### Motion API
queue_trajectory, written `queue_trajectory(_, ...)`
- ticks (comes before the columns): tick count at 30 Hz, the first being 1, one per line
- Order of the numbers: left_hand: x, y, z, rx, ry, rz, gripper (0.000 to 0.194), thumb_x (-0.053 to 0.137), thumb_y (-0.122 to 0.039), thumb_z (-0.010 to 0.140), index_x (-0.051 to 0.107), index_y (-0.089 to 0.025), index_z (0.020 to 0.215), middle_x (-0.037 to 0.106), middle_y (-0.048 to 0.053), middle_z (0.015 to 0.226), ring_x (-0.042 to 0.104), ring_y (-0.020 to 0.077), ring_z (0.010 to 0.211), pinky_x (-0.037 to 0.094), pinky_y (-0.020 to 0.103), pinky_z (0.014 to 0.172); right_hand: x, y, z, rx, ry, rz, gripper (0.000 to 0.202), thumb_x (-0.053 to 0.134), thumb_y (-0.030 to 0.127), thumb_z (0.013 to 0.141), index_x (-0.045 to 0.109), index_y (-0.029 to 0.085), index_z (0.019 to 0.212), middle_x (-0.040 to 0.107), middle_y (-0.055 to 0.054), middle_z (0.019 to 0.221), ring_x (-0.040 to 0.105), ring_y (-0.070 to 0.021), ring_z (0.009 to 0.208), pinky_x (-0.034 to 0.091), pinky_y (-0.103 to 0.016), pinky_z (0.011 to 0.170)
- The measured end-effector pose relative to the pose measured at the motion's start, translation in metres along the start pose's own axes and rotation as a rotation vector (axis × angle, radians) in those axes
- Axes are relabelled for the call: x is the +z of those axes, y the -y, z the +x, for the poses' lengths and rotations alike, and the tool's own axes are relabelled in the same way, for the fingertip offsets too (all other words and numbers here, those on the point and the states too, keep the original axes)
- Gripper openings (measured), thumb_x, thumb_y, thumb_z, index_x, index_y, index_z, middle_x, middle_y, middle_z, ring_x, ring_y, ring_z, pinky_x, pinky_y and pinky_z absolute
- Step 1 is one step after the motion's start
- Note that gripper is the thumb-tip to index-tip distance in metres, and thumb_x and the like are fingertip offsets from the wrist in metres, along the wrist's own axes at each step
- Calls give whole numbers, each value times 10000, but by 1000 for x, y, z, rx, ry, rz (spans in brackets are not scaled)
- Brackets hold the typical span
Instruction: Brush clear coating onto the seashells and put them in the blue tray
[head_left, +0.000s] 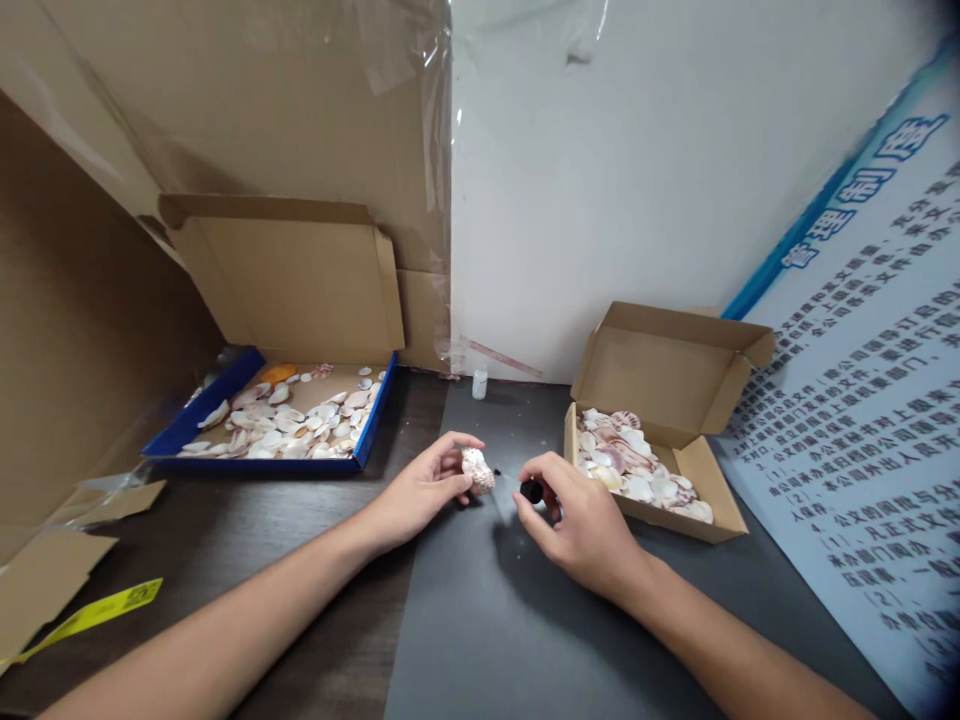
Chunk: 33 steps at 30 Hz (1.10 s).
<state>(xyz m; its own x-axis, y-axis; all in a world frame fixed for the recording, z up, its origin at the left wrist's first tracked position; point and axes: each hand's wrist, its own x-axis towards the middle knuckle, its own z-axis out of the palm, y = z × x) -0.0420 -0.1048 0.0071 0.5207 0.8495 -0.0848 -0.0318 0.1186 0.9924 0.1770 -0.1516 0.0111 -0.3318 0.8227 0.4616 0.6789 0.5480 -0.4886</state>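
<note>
My left hand [439, 475] is closed, pinching a rough, pinkish-white seashell [478, 471] between thumb and fingers above the grey mat. Opposite it, my right hand [574, 510] grips a small black round-ended object [531, 490]; its exact kind is unclear. A faint pale streak runs from this object towards a tiny dark spot [497, 472] beside the shell. The two hands are a short gap apart. To the right of my right hand stands an open cardboard box [731, 500] of white and reddish shells [622, 450].
At the left is an open blue-sided box [262, 464] with many shells [300, 425]. A small white bottle [479, 383] stands against the back wall. Cardboard pieces and a yellow strip [105, 610] lie at the far left. A printed poster [862, 380] slants along the right.
</note>
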Motion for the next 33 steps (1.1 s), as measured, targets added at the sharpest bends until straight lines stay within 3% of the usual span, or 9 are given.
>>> queue_trajectory(14,-1,-1,1,-18,-8,40,338,574,-202,842,524,-221,1175,614,11,914,574,146,813,442,271,702,0,0,-1,-57,9,64,58,548,239,930,550,215,982,579,-1,812,553,-118,596,441,-255,595)
queue_trajectory(23,0,-1,-1,-10,0,26,382,609,-252,847,482,-225,1206,618,14,925,589,149,815,429,274,699,0,1,0,-78,-15,88,86,560,241,935,554,216,1017,582,5,806,565,-114,601,434,-253,581)
queue_trajectory(27,0,0,0,-17,-10,19,315,631,-254,824,477,-211,1096,624,6,900,591,137,762,422,277,691,0,0,0,-24,-9,31,44,579,230,906,548,215,933,578,14,763,551,-120,590,424,-261,579)
queue_trajectory(33,0,-2,0,-11,12,43,251,622,-250,824,478,-206,1026,624,-1,868,592,135,754,412,266,676,1,0,-1,-36,6,49,46,561,234,924,554,216,965,591,-2,811,557,-120,603,427,-257,580)
